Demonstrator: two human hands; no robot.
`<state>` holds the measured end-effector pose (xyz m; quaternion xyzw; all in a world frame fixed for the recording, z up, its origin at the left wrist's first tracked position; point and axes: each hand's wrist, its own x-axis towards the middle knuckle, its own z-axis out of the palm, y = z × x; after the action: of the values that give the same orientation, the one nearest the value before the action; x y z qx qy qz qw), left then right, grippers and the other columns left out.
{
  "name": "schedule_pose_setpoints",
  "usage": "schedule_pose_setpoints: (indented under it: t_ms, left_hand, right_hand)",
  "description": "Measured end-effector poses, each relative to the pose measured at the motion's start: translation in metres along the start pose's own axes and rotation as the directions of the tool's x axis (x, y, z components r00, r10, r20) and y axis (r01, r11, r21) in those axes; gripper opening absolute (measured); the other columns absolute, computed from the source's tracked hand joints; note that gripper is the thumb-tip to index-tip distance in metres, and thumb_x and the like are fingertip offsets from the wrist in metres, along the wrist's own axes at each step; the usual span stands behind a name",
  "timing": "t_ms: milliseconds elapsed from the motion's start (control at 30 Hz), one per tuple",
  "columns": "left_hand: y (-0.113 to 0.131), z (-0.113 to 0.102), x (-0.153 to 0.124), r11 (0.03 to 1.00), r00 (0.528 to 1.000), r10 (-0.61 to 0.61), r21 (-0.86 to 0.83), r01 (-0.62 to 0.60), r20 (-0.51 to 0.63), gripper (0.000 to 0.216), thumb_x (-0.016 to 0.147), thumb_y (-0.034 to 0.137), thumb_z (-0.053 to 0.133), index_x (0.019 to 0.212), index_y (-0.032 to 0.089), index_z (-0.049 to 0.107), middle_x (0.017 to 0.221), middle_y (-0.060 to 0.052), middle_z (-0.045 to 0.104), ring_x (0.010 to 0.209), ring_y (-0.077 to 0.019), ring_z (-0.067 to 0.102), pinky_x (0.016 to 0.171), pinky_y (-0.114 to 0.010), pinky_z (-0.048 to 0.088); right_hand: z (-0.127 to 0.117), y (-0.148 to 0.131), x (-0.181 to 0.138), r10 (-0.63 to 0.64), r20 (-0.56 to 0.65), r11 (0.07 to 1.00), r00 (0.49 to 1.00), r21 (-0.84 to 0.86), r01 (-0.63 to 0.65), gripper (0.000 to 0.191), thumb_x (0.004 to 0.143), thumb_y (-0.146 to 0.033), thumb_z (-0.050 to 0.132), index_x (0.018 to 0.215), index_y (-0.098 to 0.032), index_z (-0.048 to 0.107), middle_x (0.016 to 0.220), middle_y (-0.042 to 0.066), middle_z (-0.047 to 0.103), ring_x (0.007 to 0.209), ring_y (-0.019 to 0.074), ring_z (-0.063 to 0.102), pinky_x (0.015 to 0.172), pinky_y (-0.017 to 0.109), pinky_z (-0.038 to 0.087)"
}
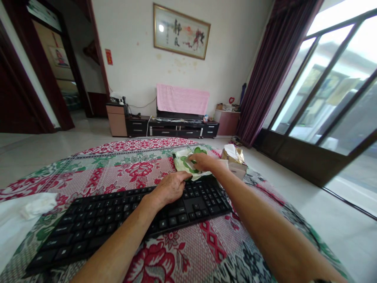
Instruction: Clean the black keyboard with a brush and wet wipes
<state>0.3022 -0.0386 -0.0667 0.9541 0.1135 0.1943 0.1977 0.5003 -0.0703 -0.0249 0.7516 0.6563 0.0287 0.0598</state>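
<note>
White soft packet with green leaf-like patches [182,162] is lying just behind the right half of the black plastic keyboard [116,215], on the red, green and white floral cloth [140,169]; your right hand [203,162] is bending its fingers down onto the packet's top, and I cannot tell whether their tips are pinching anything; your left hand [172,188] is holding its fingers close together at the near edge, and whether they are clamping it is not showing; if that hand is bracing too lightly, a pull could be dragging the packet sideways, perhaps into the gold-and-white tissue box [236,167] standing near its right; a sharp tug could be tearing the thin-looking wrapper; leaning on your left palm could be pressing keys.
</note>
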Motion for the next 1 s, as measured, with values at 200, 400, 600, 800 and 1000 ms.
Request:
schedule_pose_setpoints:
  t_ms: [200, 400, 600, 800, 1000]
  left_hand:
    - [0.002, -0.001, 0.0, 1.0, 1.0, -0.008, 0.013, 0.007, 0.015, 0.047, 0.081, 0.008, 0.043, 0.122, 0.02, 0.062, 0.125, -0.004, 0.063, 0.114, -0.0202, 0.058, 0.101, -0.031, 0.042]
    - [0.002, 0.001, 0.0, 1.0, 1.0, 0.0, 0.022, -0.001, 0.022, 0.048, 0.08, 0.007, 0.043, 0.12, 0.022, 0.064, 0.125, -0.002, 0.063, 0.114, -0.02, 0.059, 0.102, -0.031, 0.042]
    - [0.001, 0.0, 0.0, 1.0, 1.0, 0.012, 0.013, -0.012, 0.028, 0.049, 0.08, 0.006, 0.041, 0.121, 0.022, 0.063, 0.125, -0.002, 0.063, 0.116, -0.0185, 0.057, 0.103, -0.03, 0.041]
    - [0.002, -0.003, -0.001, 1.0, 0.999, 0.008, -0.001, -0.008, 0.04, 0.05, 0.079, 0.006, 0.042, 0.122, 0.023, 0.062, 0.127, -0.002, 0.062, 0.116, -0.0188, 0.057, 0.104, -0.03, 0.04]
    - [0.004, -0.004, 0.0, 1.0, 0.998, 0.005, 0.022, -0.006, 0.058, 0.048, 0.079, 0.008, 0.043, 0.12, 0.023, 0.063, 0.125, -0.003, 0.063, 0.114, -0.0213, 0.058, 0.102, -0.033, 0.042]
  right_hand:
    - [0.004, 0.003, 0.011, -0.04, -0.017, 0.999, 0.999, -0.02, 0.04, 0.04, 0.079, -0.017, 0.052, 0.113, -0.027, 0.069, 0.113, 0.003, 0.069, 0.104, 0.02, 0.063, 0.087, 0.024, 0.044]
    - [-0.001, -0.012, 0.011, 0.146, -0.074, 0.989, 0.987, -0.023, -0.148, 0.031, 0.082, -0.023, 0.051, 0.102, -0.02, 0.074, 0.105, 0.008, 0.072, 0.1, 0.0208, 0.064, 0.083, 0.024, 0.046]
    - [-0.002, -0.024, 0.012, 0.194, -0.067, 0.98, 0.979, -0.041, -0.196, 0.033, 0.084, -0.018, 0.047, 0.104, -0.009, 0.071, 0.106, 0.018, 0.069, 0.102, 0.0243, 0.064, 0.084, 0.027, 0.047]
    - [0.001, -0.023, 0.015, 0.163, -0.064, 0.985, 0.984, -0.054, -0.167, 0.032, 0.083, -0.02, 0.048, 0.103, -0.006, 0.07, 0.104, 0.021, 0.07, 0.101, 0.0262, 0.065, 0.083, 0.029, 0.048]
    - [0.011, -0.013, 0.02, 0.135, -0.093, 0.989, 0.986, -0.054, -0.14, 0.034, 0.083, -0.022, 0.046, 0.099, -0.008, 0.072, 0.101, 0.02, 0.07, 0.096, 0.0269, 0.066, 0.079, 0.029, 0.047]
